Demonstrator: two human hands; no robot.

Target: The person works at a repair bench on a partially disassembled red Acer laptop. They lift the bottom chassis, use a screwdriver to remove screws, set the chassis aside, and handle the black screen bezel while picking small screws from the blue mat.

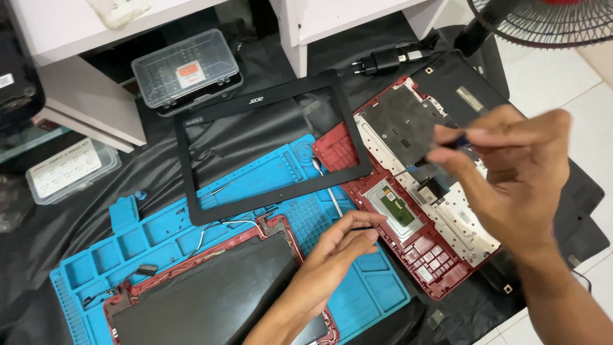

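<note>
We take the blue repair mat [377,287] as landmark. Nearest, on the mat's front part, lies the red screen lid [211,294]. Our left hand [335,255] rests over the lid's right corner, fingers loosely curled, pinching something thin and dark; what it is we cannot tell. Right of the mat sits the red laptop base [408,217], underside up. Our right hand [511,172] hovers above the base, fingers closed on a small blue-tipped tool [461,142]. The black bezel frame [271,150] lies across the mat's far edge. Beyond the mat, a clear parts box [186,70].
</note>
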